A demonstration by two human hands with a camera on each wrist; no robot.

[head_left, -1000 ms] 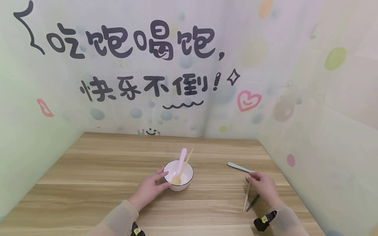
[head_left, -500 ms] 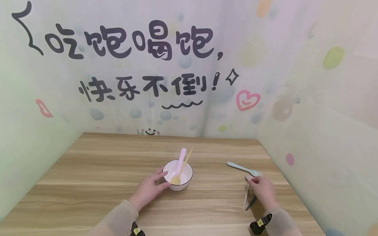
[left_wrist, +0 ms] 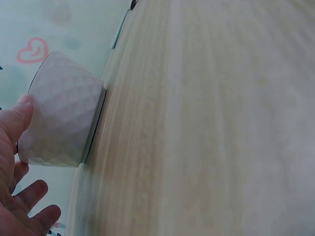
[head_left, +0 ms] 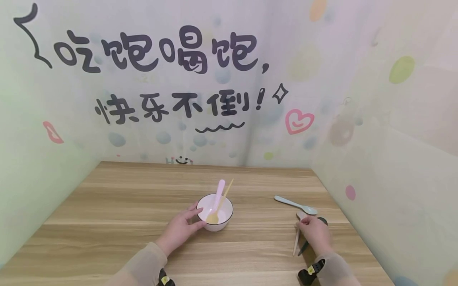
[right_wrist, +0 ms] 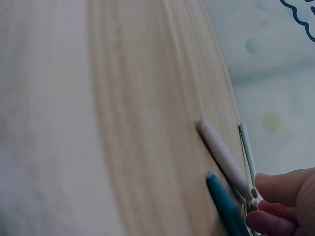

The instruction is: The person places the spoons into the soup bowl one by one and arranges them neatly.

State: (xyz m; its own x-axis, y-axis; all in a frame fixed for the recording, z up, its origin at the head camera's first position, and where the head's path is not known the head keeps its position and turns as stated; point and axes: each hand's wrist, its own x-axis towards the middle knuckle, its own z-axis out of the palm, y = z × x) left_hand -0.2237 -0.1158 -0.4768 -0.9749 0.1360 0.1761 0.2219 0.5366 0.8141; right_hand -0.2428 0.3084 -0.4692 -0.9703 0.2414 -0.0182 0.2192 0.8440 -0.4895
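A white bowl (head_left: 214, 227) with a dark rim stands upright on the table. My left hand (head_left: 180, 230) holds its left side, thumb at the near side and fingers at the rim; its faceted outer wall (left_wrist: 64, 113) shows in the left wrist view. A pink spoon (head_left: 219, 192) and a yellow spoon (head_left: 224, 195) lean inside it. At the right, my right hand (head_left: 316, 234) pinches a beige spoon (head_left: 296, 243) near its neck, the handle (right_wrist: 224, 157) pointing toward me. Under that hand lies a dark green spoon (head_left: 303, 248), partly hidden. A light blue spoon (head_left: 295, 204) lies just beyond.
The wood-grain table (head_left: 125, 206) meets a back wall (head_left: 150, 139) with black lettering and coloured spots. Plain walls close in both sides, the right wall (head_left: 400, 190) near my right arm. Black wrist cameras sit on both sleeves.
My right hand has drawn back slightly toward me, from beside the light blue spoon to the beige spoon's neck, uncovering the light blue and dark green spoons' heads. The left hand and bowl stay put.
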